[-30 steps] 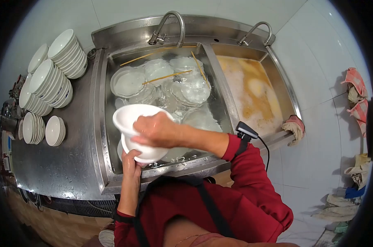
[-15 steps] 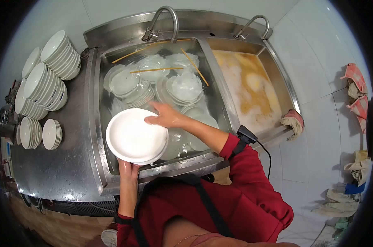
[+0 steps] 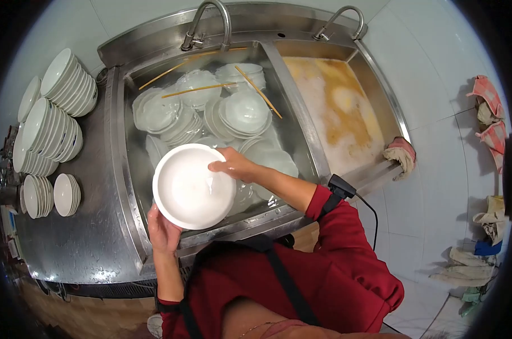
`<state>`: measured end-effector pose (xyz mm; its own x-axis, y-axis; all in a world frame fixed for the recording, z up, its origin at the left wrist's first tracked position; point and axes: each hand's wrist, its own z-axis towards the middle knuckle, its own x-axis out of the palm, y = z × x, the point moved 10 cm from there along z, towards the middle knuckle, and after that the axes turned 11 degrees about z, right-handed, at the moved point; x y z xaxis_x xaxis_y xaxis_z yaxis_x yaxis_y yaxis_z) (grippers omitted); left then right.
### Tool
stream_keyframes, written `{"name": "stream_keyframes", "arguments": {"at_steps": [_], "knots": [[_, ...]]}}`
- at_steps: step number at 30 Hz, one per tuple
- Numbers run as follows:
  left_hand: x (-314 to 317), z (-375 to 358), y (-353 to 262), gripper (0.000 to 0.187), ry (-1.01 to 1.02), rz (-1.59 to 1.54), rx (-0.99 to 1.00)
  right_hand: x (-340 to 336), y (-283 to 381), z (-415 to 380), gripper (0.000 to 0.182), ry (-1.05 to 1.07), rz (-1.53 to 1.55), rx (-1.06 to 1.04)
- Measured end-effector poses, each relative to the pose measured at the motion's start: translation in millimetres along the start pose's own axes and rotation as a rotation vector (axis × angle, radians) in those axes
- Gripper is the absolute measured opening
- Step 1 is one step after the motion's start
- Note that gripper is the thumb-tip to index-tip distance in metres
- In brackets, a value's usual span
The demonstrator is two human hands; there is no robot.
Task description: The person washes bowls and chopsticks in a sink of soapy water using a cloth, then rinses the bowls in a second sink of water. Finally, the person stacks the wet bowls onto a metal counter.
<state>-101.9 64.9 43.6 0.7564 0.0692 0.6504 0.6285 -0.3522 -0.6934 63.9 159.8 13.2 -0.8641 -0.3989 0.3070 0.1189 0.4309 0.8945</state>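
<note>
A round white bowl (image 3: 191,189) is held above the near left part of a water-filled sink (image 3: 301,127). My left hand (image 3: 164,230) grips its lower left rim from beneath, with some fingers hidden under it. On the upper right, my right hand (image 3: 234,165) holds the rim, thumb over the inside. Whether more dishes sit under this bowl cannot be made out. Below and behind it, stacked plates and bowls (image 3: 247,111) lie underwater. Several wooden chopsticks (image 3: 199,90) float near them.
On the left metal counter (image 3: 98,237) stand tall stacks of white bowls (image 3: 55,127) and small dishes (image 3: 67,195). A second sink (image 3: 400,121) at right holds foamy, yellowish water. Two faucets (image 3: 226,28) rise behind. A cloth (image 3: 401,153) hangs over the right sink's edge.
The bowl has tilted and turned in my hands. My right hand, blurred before, now rests on its rim, and my left hand has moved up its left side. The camera view has shifted slightly.
</note>
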Motion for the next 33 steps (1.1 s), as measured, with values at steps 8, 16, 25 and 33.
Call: {"name": "stream_keyframes", "arguments": {"at_steps": [8, 16, 25, 33], "knots": [[-56.2, -0.4, 23.2, 0.051, -0.31, 0.343, -0.019, 24.7, 37.8, -13.8, 0.048, -0.061, -0.462, -0.155], [-68.7, -0.8, 42.5, 0.051, -0.315, 0.062, -0.118, -150.5, 57.2, 6.3, 0.042, -0.428, -0.949, -0.059], [-72.5, -8.6, 31.7, 0.045, -0.397, 0.019, -0.047, -317.5, -65.0, 92.3, 0.048, -0.546, -1.409, -0.142], [-77.9, -0.1, 32.8, 0.05, -0.355, -0.059, -0.027, -283.4, 12.4, 77.3, 0.032, -0.77, -0.746, -0.031]]}}
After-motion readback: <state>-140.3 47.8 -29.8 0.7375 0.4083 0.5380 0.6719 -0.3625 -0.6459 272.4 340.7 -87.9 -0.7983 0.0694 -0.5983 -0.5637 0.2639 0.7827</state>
